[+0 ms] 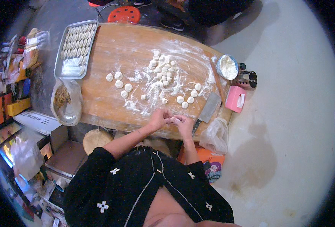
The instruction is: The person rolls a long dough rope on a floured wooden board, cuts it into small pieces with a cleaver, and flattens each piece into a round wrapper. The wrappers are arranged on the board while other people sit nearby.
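Observation:
Before me is a floured wooden board (105,54). My left hand (159,118) and my right hand (185,124) meet over its near edge, fingers pinched around a small piece of dough (174,120), mostly covered. A heap of cut dough pieces (164,69) lies mid-board. Flattened dough rounds lie in two groups, one to the left (119,84) and one to the right (190,100). Single pieces rest nearer my hands (164,100). A cleaver (210,107) lies right of my right hand, and a wooden rolling pin (218,81) lies beyond it.
A tray (57,66) of shaped dumplings stands at the far left, beside a bag-lined bowl of filling (61,98). Along the right edge are a flour bowl (228,67), a metal holder (248,79), a pink tissue box (235,98) and a plastic bag (216,133). Another person stands beyond the board.

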